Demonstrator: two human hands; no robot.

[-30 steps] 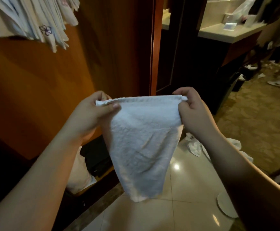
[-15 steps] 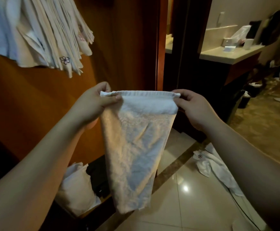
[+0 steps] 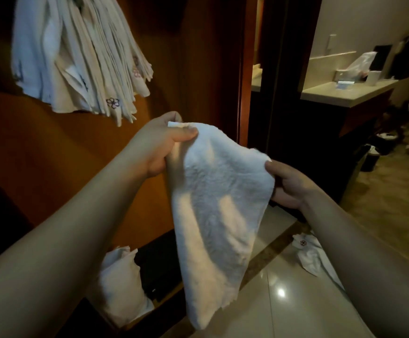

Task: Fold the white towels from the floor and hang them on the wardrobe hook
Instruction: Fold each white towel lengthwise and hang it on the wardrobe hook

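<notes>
Overhead — hung towels (image 3: pixel 81 62) bunched together

Two bare forearms reach into view from the bottom corners, with no sleeves anywhere along their visible length. The left hand (image 3: pixel 159 145) shows no ring, watch or band on the wrist or fingers. The right hand (image 3: pixel 288 184) has a bare wrist too, and a small dark shape shows at one finger, too shadowed to tell whether it is a ring. Both arms look smooth and unmarked.
</notes>
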